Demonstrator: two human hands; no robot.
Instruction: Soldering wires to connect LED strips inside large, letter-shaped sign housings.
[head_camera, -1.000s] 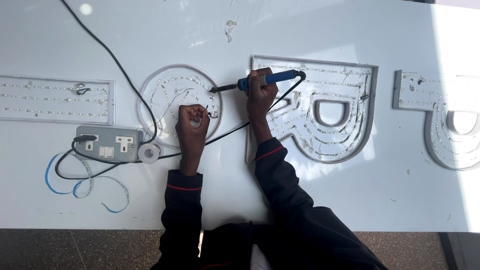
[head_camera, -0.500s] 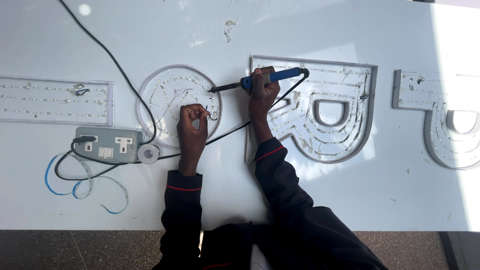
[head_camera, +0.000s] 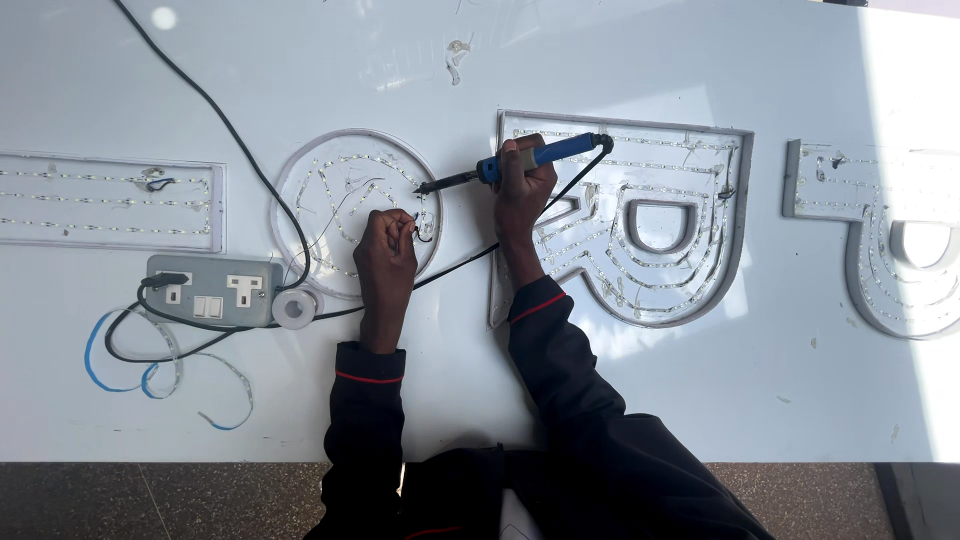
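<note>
While the right hand (head_camera: 522, 185) grips the soldering iron (head_camera: 510, 165), its long axis points left toward the wire (head_camera: 422, 228) pinched by the left hand (head_camera: 387, 250).

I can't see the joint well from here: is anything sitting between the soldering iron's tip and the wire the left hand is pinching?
Nothing visible: the soldering iron tip lies just beside the wire pinched by the left hand over the round sign tray.
</note>
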